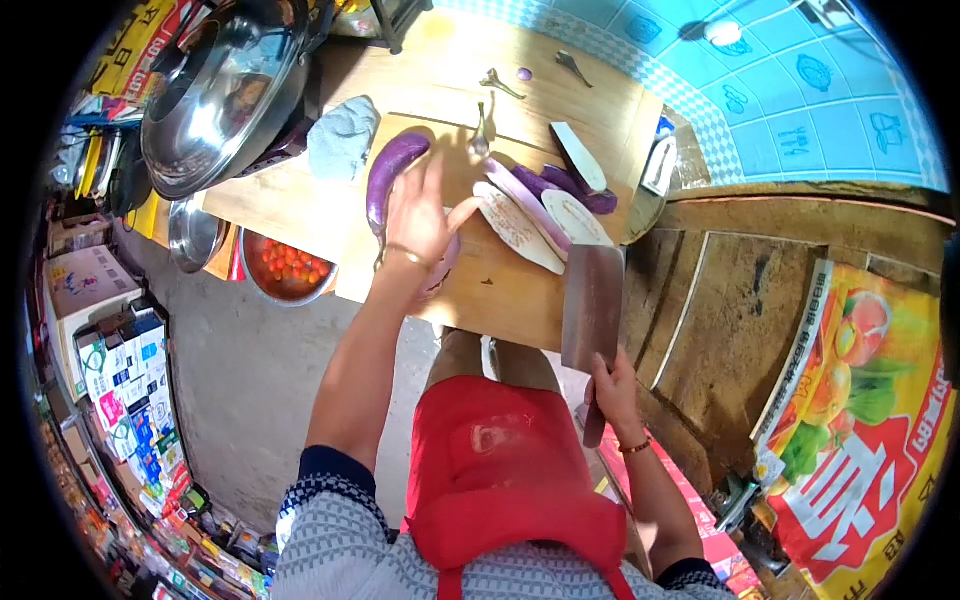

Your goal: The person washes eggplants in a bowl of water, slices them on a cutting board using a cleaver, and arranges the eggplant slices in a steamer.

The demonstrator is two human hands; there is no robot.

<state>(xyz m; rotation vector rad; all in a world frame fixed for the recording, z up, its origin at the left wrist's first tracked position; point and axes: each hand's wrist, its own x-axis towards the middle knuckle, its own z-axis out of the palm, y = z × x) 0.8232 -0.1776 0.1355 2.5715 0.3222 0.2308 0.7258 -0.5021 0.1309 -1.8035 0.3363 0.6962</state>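
Observation:
My left hand [418,215] has its fingers spread over the wooden board, between a whole purple eggplant [392,172] and the cut pieces. Part of another eggplant [440,272] shows beside my left wrist. My right hand [612,385] is wrapped round the handle of a broad cleaver [592,305], whose blade stands at the board's right front edge. Cut eggplant slices with pale flesh [518,226] lie right of my left hand, with purple-skinned pieces [575,190] behind them. Farther back are cut-off stems [500,84].
A grey cloth [343,138] lies left of the board [450,60]. Large metal bowls [225,100] stand at the upper left. A bowl of tomatoes [290,268] sits below the table's left edge. Blue tiled wall [800,100] rises behind, with a yellow printed sack [860,420] at right.

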